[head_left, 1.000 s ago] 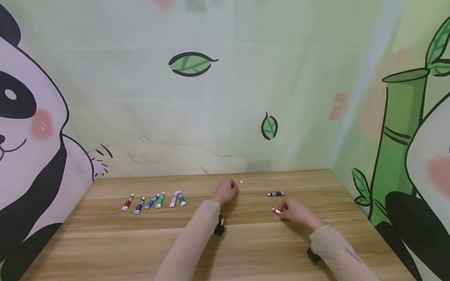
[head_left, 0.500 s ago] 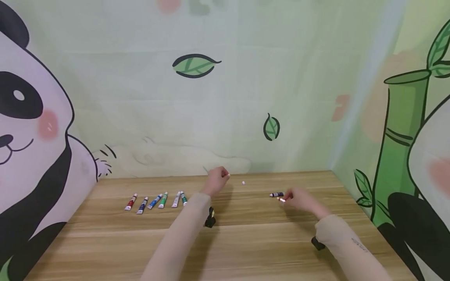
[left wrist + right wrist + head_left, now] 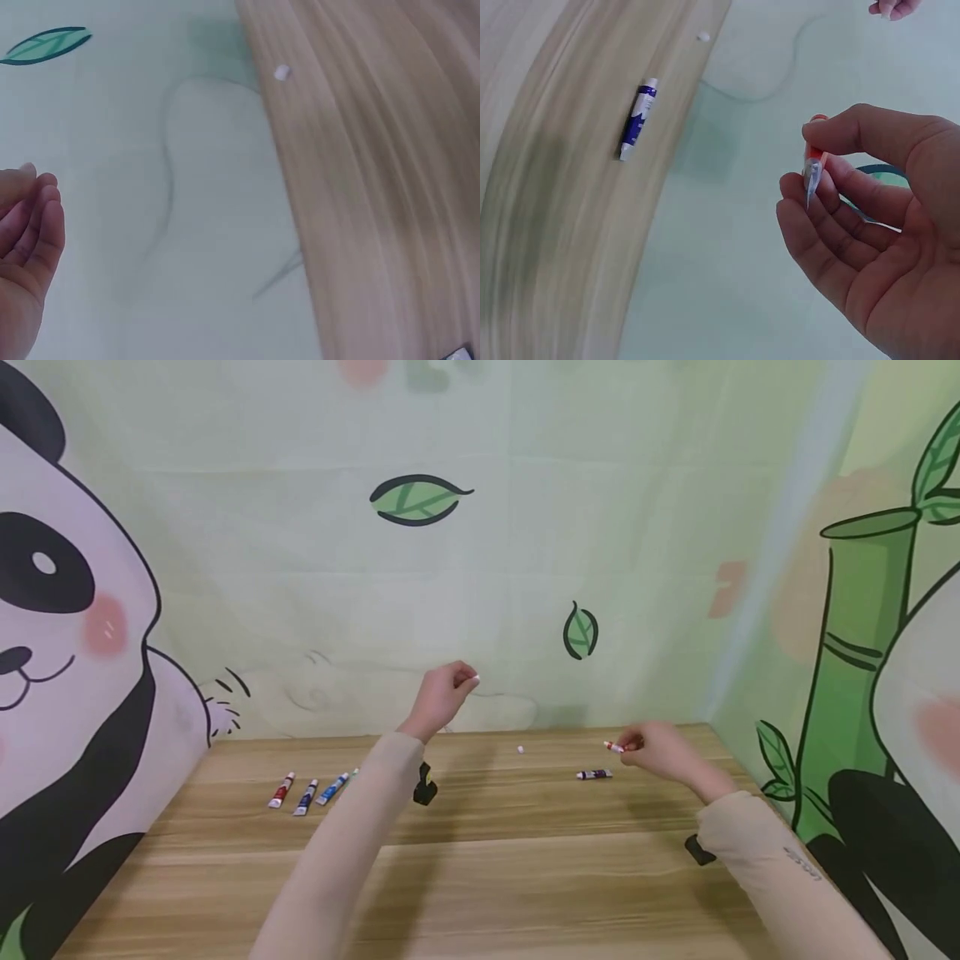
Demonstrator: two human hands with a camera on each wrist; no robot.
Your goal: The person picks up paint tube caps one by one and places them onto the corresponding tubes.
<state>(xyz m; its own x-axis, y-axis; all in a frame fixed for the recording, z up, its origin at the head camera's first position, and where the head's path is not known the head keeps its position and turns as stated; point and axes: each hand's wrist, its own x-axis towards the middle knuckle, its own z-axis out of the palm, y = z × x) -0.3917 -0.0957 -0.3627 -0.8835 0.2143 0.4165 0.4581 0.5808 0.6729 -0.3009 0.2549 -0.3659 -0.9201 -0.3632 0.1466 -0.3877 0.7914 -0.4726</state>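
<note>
In the head view my left hand (image 3: 442, 696) is raised in front of the backdrop. Its thumb and fingertips pinch a tiny white piece (image 3: 476, 679), perhaps a tube cap. My right hand (image 3: 663, 756) holds a small red-orange paint tube (image 3: 815, 154) between thumb and fingers, above the table. Below it a dark purple-blue paint tube (image 3: 594, 774) lies on the wood. A small white cap (image 3: 521, 749) sits near the table's back edge, between the hands. In the left wrist view the left hand (image 3: 26, 247) shows curled fingers, and the white piece is not clearly seen.
On the left of the wooden table (image 3: 495, 893) lie a red paint tube (image 3: 282, 790), a dark blue tube (image 3: 305, 797) and a blue tube (image 3: 332, 788). A green one is mostly behind the left sleeve. A printed cloth backdrop (image 3: 480, 593) rises behind the table.
My left hand has lifted from the table, up and to the left, with the white piece. My right hand has risen and moved right with the red-orange paint tube, past the dark tube.
</note>
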